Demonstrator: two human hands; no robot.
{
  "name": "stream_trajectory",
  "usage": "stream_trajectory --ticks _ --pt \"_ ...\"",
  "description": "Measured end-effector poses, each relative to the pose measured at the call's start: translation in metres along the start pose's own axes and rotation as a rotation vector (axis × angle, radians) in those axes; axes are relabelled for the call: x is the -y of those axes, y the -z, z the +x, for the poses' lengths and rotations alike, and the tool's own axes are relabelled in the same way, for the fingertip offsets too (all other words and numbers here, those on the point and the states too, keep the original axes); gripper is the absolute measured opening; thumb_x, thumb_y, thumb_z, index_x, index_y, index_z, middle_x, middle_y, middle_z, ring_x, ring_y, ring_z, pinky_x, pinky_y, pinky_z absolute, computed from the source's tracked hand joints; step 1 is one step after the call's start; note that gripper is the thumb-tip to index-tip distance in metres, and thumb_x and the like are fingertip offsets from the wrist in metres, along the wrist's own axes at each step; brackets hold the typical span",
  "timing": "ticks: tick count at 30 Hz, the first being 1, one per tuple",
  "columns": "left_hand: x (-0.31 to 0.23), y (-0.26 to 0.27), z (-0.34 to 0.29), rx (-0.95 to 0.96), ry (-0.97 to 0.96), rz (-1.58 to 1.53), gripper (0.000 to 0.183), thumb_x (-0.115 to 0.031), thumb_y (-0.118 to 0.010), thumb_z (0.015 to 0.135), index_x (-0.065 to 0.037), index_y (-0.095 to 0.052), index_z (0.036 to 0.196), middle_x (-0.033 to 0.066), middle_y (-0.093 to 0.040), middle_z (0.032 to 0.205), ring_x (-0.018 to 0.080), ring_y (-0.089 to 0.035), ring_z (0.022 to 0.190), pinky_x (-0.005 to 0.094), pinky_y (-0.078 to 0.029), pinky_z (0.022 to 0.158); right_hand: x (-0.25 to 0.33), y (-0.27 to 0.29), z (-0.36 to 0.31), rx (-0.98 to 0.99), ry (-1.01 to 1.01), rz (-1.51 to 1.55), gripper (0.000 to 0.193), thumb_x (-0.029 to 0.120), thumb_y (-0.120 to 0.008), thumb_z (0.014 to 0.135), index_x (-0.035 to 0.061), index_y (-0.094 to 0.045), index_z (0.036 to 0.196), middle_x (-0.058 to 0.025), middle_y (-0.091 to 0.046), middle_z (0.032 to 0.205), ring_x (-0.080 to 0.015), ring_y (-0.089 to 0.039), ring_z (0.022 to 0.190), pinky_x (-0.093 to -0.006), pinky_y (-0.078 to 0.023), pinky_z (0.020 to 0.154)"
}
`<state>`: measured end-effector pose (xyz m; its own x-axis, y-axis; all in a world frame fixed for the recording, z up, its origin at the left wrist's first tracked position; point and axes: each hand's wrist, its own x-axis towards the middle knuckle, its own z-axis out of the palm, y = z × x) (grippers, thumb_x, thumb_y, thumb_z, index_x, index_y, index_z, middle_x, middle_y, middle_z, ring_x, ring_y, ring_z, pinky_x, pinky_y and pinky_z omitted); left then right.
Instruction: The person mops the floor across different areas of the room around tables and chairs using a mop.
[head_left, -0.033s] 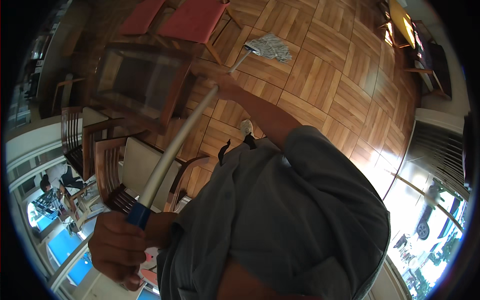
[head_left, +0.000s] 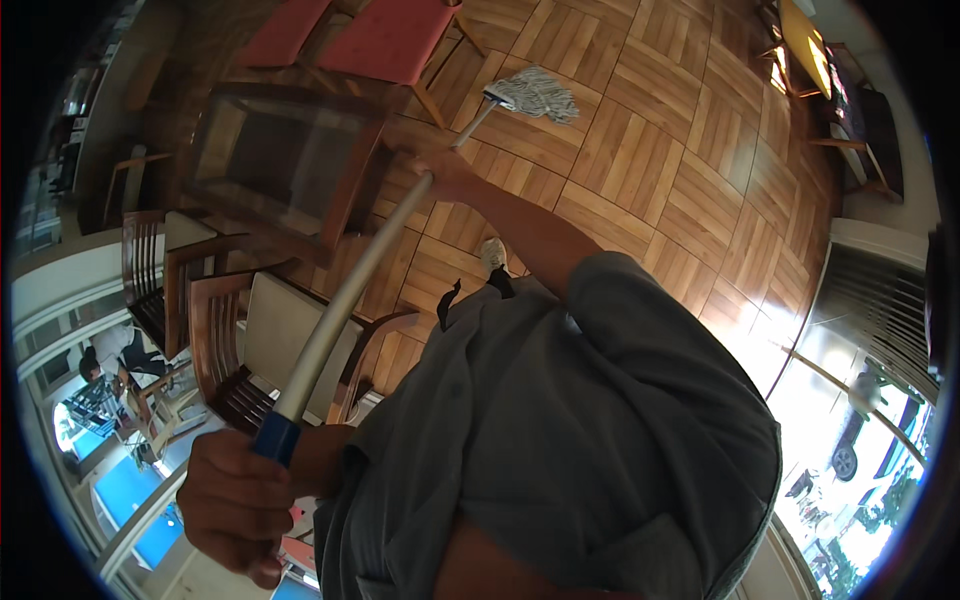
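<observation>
A string mop (head_left: 345, 290) with a long metallic pole slants from the lower left to the upper middle of the view. Its whitish-grey strings (head_left: 540, 95) lie spread on the wood-patterned tile floor (head_left: 640, 150). Near the pole's blue end grip, my left hand (head_left: 235, 500) is closed round the pole. Farther down the shaft, my right hand (head_left: 440, 172) grips it with the arm stretched forward. Part of the pole is hidden behind that hand.
A glass-topped wooden table (head_left: 345, 190) stands left of the pole, with wooden armchairs (head_left: 290, 330) nearer me. Red-seated chairs (head_left: 385, 40) are at the far left, a yellow chair (head_left: 803, 45) at the far right. Behind glass at left is another person (head_left: 120, 355). My shoe (head_left: 493, 253) shows below.
The mop strings have shifted very slightly left, and the pole and my right hand have moved a little with them. Both hands keep their grip.
</observation>
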<state>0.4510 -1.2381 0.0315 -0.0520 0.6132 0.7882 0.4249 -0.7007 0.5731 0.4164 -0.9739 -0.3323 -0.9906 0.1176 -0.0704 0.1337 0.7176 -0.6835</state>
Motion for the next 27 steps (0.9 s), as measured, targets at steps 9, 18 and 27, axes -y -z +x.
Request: stream_trajectory --ticks 9,18,27 --pt "-0.016 -0.047 0.005 -0.273 -0.066 -0.052 0.032 -0.027 -0.059 0.078 -0.02 -0.041 0.053 -0.0094 -0.044 0.039 0.0026 -0.042 0.033 0.0172 -0.03 0.041 0.011 0.0 -0.031 0.101 0.209 0.102 0.017 0.022 -0.065 0.066 0.0116 -0.055 0.075 -0.0083 -0.057 0.077 -0.0307 -0.056 0.085 -0.0458 -0.038 0.078" --pt "-0.03 -0.088 0.01 -0.16 -0.059 -0.202 0.032 -0.027 -0.063 0.078 -0.019 -0.045 0.053 -0.0092 -0.047 0.04 0.0021 -0.044 0.034 0.0159 -0.03 0.041 -0.02 0.019 -0.124 -0.013 0.063 0.062 0.018 0.025 -0.067 0.068 0.0142 -0.065 0.082 -0.0092 -0.063 0.084 -0.0301 -0.06 0.09 -0.0461 -0.037 0.083" --pt "-0.009 -0.165 0.027 0.033 -0.038 -0.421 0.036 -0.027 -0.064 0.079 -0.015 -0.045 0.051 -0.003 -0.051 0.045 0.0083 -0.051 0.038 0.0196 -0.038 0.045 -0.097 0.054 -0.259 -0.199 -0.07 0.008 0.02 0.024 -0.069 0.069 0.0142 -0.065 0.085 -0.0079 -0.064 0.086 -0.0295 -0.06 0.091 -0.0437 -0.041 0.081"
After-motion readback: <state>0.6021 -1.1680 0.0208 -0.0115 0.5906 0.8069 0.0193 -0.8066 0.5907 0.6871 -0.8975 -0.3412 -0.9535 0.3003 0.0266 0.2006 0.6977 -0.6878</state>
